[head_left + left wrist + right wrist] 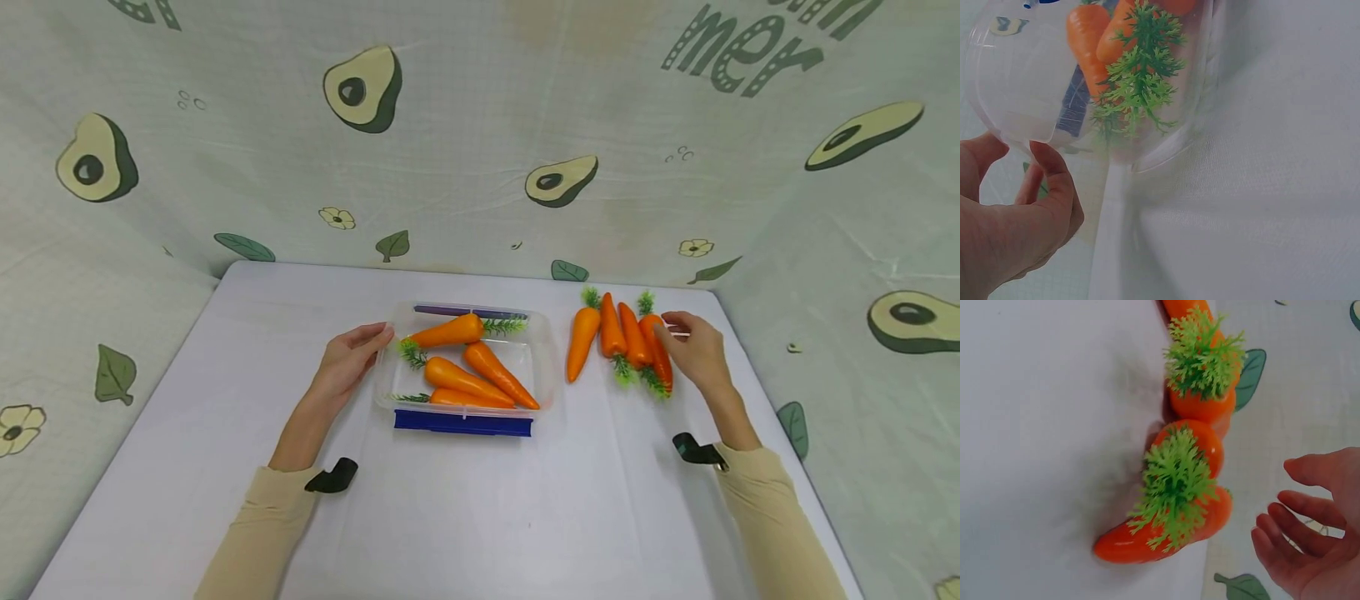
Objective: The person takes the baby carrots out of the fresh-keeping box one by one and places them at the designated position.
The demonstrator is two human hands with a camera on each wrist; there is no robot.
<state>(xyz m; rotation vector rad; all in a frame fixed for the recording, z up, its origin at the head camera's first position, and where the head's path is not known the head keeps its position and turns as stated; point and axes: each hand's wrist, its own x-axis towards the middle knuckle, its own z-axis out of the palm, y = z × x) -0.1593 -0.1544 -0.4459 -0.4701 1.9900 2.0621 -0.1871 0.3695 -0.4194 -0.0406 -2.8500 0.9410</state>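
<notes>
A clear plastic container (546,358) with blue clips stands in the middle of the table, holding several toy carrots (465,381) with green tops. At its left side my left hand (347,360) pinches the rim between thumb and fingers, as the left wrist view also shows on the clear wall (1022,94). My right hand (697,350) hovers beside the rightmost carrot (660,354) of a row lying right of the container. In the right wrist view, its fingers (1300,528) are loosely bent and apart from that carrot (1129,544), with nothing in them.
The row also has a carrot (582,343) nearest the container and others (611,325) packed side by side, tops facing different ways. A blue clip flap (462,422) sticks out at the container's front. Printed cloth (465,167) hangs behind the white table (480,517).
</notes>
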